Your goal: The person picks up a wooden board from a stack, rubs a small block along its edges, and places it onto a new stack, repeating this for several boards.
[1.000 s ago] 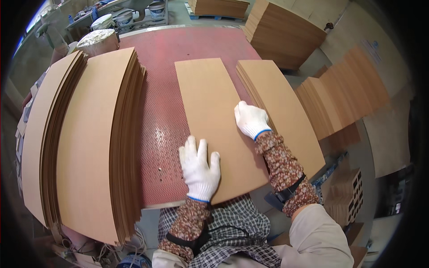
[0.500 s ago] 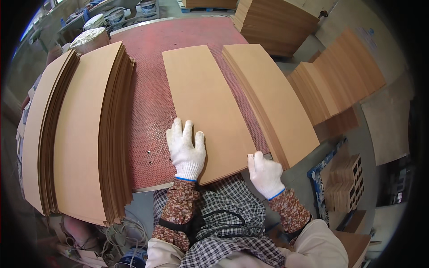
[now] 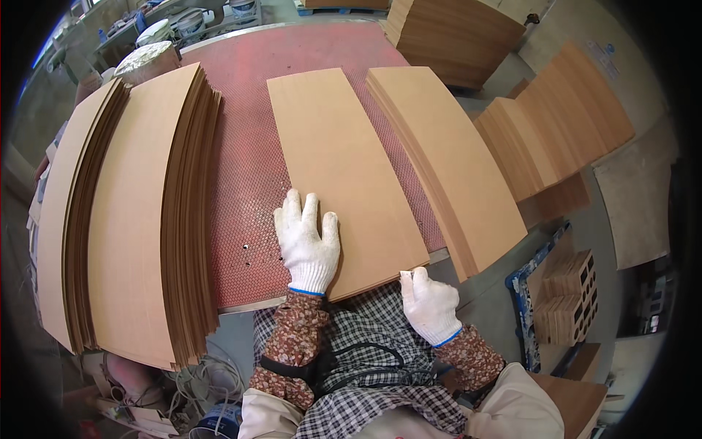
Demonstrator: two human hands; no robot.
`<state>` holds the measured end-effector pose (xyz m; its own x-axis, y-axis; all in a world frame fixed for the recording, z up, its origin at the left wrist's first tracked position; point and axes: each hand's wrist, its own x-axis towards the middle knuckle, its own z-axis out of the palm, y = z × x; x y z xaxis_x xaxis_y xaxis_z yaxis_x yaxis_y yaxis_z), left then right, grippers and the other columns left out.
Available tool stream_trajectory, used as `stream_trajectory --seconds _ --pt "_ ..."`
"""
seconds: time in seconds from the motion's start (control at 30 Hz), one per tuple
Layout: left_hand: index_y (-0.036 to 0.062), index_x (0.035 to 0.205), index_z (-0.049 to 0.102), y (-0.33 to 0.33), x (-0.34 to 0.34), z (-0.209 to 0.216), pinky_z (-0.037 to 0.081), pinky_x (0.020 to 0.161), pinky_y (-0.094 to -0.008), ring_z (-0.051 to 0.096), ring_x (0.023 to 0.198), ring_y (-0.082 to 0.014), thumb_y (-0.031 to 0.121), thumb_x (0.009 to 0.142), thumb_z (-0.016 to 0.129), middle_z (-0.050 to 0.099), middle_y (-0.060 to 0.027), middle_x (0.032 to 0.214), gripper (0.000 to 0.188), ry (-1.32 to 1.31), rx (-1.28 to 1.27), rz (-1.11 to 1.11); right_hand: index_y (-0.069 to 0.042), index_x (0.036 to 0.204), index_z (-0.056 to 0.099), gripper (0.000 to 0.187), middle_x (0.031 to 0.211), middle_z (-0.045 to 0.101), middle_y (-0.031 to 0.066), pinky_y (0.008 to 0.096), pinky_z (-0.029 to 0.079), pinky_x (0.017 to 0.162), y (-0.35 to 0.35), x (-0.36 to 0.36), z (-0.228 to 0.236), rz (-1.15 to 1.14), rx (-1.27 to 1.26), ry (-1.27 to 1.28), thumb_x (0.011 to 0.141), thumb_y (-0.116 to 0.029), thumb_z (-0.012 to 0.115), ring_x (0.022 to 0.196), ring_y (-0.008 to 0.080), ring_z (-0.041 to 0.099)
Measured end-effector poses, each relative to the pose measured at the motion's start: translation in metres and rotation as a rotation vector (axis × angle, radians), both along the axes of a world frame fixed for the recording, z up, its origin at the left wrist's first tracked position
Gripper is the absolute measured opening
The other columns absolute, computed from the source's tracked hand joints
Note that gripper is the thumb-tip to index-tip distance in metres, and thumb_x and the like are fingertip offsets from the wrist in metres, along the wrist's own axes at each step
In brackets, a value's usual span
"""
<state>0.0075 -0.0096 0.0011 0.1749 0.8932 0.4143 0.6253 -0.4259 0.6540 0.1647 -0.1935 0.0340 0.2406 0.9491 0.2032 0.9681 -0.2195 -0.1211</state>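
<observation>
A long tan wooden board (image 3: 344, 161) lies lengthwise on the red mesh-topped table, its near end sticking out over the front edge. At least one more thin layer shows under that near end. My gloved left hand (image 3: 308, 241) rests flat by the board's left edge, fingers spread and partly on it. My gloved right hand (image 3: 431, 304) is closed in a pinch at the near end, close to the right corner. A small pale bit shows at its fingertips, too small to name.
The red table (image 3: 245, 146) also bears a board stack (image 3: 457, 161) on the right and two taller stacks, one (image 3: 139, 212) nearer the middle, one (image 3: 69, 219) far left. Further boards (image 3: 559, 121) stand beyond to the right. Blocks with holes (image 3: 567, 300) sit on a blue pallet (image 3: 523, 311).
My right hand has slid a little left and nearer along the board's near end, still pinched. My left hand stays in place on the board. The whole view has shifted slightly.
</observation>
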Motion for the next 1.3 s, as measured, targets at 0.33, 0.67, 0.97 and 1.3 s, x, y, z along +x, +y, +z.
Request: stream_trajectory --seconds 0.33,0.67,0.97,1.3 --pt "-0.006 0.128 0.065 0.005 0.003 0.009 0.045 0.108 -0.0555 0.055 0.119 -0.0477 0.013 0.088 0.076 0.054 -0.0303 0.144 0.045 0.024 0.024 -0.006 -0.009 0.09 0.053 0.023 0.063 0.066 0.0101 0.0429 0.048 0.042 0.064 0.009 0.034 0.075 -0.201 -0.06 0.105 -0.026 0.06 0.048 0.0264 0.066" --pt "-0.006 0.127 0.064 0.013 0.002 0.019 0.047 0.099 -0.0565 0.054 0.11 -0.0493 0.011 0.084 0.076 0.054 -0.0319 0.141 0.048 0.02 0.081 -0.026 -0.003 0.108 0.065 0.022 0.088 0.08 0.0199 0.0564 0.061 0.067 0.299 0.048 0.02 0.008 -0.192 -0.068 0.101 -0.023 0.058 0.084 0.0412 0.08" --pt "-0.0064 0.142 0.057 -0.009 -0.004 0.02 0.031 0.12 -0.0689 0.046 0.139 -0.0593 0.022 0.083 0.084 0.046 -0.0403 0.153 0.071 0.072 -0.107 -0.082 -0.002 0.119 0.075 0.032 0.113 0.079 0.0228 0.0582 0.062 0.082 0.454 0.069 0.023 0.05 -0.233 -0.082 0.099 -0.022 0.059 0.106 0.0418 0.078" --pt "-0.0077 0.132 0.059 -0.002 -0.003 0.035 0.041 0.105 -0.0677 0.053 0.119 -0.0559 0.027 0.076 0.085 0.051 -0.0373 0.138 0.07 0.09 -0.12 -0.127 -0.006 0.12 0.08 0.036 0.125 0.077 0.0204 0.0583 0.06 0.093 0.54 0.089 0.043 0.07 -0.289 -0.071 0.1 -0.023 0.055 0.117 0.0413 0.075"
